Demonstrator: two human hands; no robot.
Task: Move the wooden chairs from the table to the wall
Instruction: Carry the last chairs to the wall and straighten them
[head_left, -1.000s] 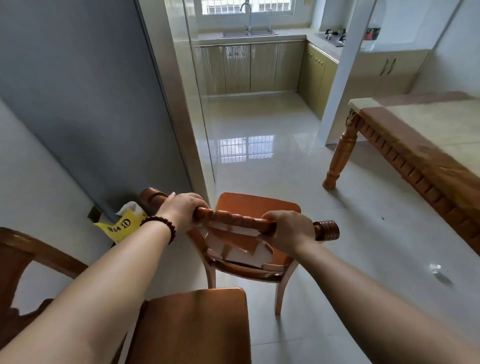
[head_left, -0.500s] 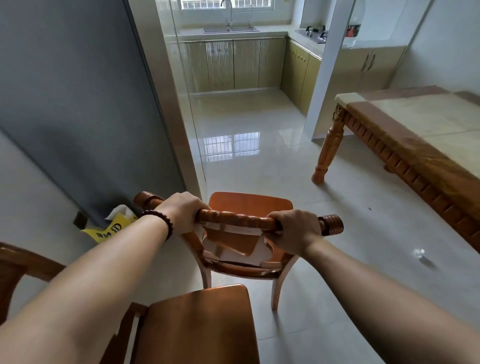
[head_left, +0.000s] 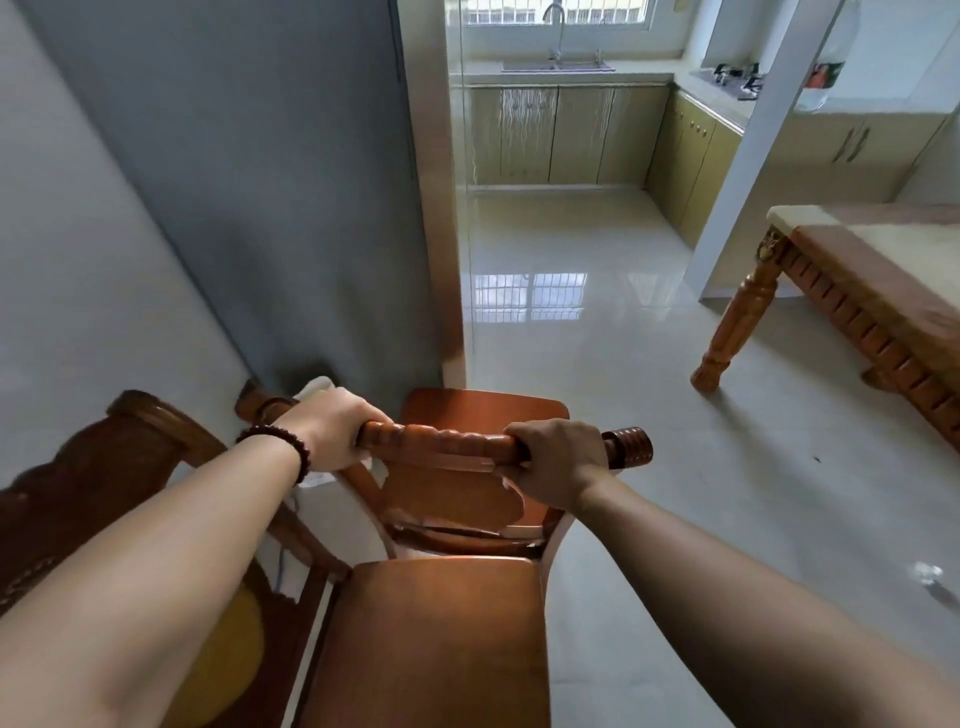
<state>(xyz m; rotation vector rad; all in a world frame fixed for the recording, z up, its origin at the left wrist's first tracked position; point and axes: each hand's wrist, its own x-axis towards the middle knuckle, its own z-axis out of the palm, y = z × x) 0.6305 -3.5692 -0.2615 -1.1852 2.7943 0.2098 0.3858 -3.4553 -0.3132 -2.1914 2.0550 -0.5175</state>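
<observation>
A wooden chair stands in front of me, its carved top rail running left to right. My left hand, with a dark bead bracelet on the wrist, grips the rail's left part. My right hand grips its right part, near the ribbed end knob. The chair is close to the grey wall on the left. A second wooden chair stands directly below me against that wall, its seat nearly touching the held chair's back. The wooden table stands at the right.
A third dark wooden chair back shows at the lower left with a yellow cushion. A white bag lies at the wall's base. Glossy tiled floor leads to kitchen cabinets behind. A white pillar rises near the table.
The held chair has shifted left, closer to the grey wall, and now hides the yellow bag. My view turned so the table sits further right. Both hands kept their grip.
</observation>
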